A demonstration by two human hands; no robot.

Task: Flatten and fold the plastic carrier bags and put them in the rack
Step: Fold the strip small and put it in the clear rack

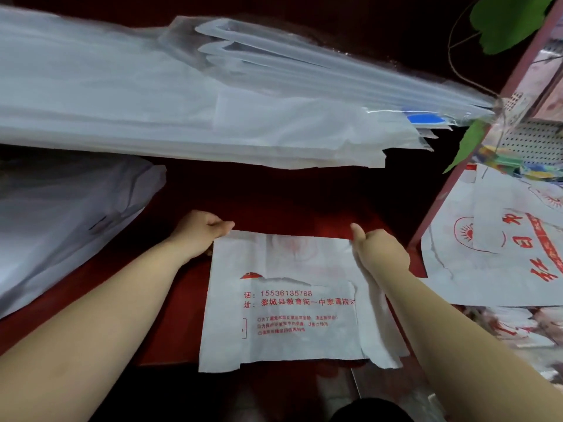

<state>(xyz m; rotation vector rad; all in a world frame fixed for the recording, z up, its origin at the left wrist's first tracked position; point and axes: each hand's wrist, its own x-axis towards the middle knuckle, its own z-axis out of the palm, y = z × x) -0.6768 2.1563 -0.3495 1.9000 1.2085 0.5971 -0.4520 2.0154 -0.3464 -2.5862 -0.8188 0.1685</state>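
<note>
- I am pinching the far two corners of the carrier bag (283, 300), my left hand (201, 236) on one and my right hand (380, 254) on the other, fingers (224, 225) clenched on the plastic with thumbs on top.
- The bag is lying flat on the red tabletop (274, 193), towards its near edge, printed side up, with the hem reaching that edge.
- I am judging this to be the folding step, so I am aiming to bring both corners towards me evenly, so that the far edge is landing square on the near one.
- The flap trailing under my right wrist is looking loose (it could skew the fold), so I am planning to tuck it in first.
- Thin plastic is trapping air, so pressing from the crease outward is seeming wise.
- The rack (437, 205) is standing at the right edge, with printed bags (502, 254) already in it; the big stack (152, 102) is lying along the far edge.
</note>
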